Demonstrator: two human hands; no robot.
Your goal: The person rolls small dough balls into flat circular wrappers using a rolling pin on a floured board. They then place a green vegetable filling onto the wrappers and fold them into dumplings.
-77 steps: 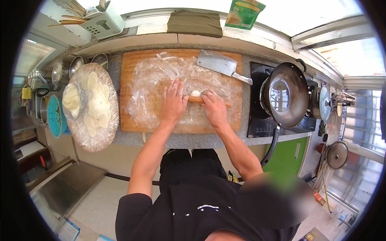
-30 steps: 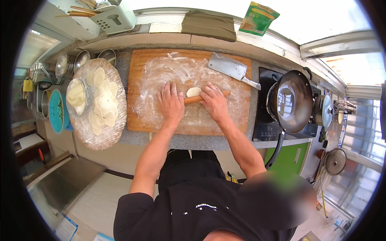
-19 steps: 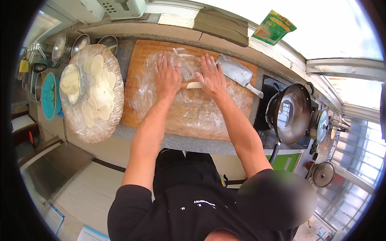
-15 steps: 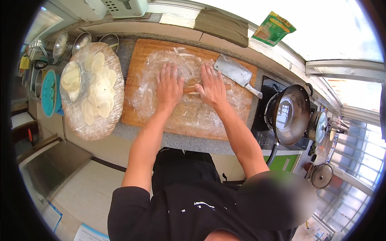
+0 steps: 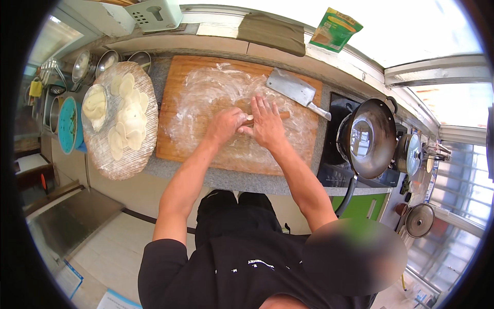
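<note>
1. Pressing the rolling pin (image 5: 284, 115) with a flat right hand (image 5: 267, 125), fingers straight and slightly apart; gripping a small dough piece (image 5: 250, 117) between bent left hand (image 5: 225, 124) fingers, apparently clamped on its edge. Cannot tell how firmly.
2. Risking a nipped left fingertip, because of gripping dough just beside the pin, at nine o'clock of the right hand.
3. Risking a torn or lopsided dough piece, mostly hidden between both hands near mid-board, from tugging while pinned or bearing down with one palm only.
4. Possibly sticking to the wooden board (image 5: 216, 159), from flour (image 5: 182, 110) looking thin around the hands.
5. Possibly bumping the cleaver (image 5: 291, 86), lying at one o'clock of the right hand, handle past the board's edge, through overreaching.
6. Possibly fusing overlapping dough rounds (image 5: 131, 123) on the tray (image 5: 116, 167) at nine o'clock, through prolonged contact.
</note>
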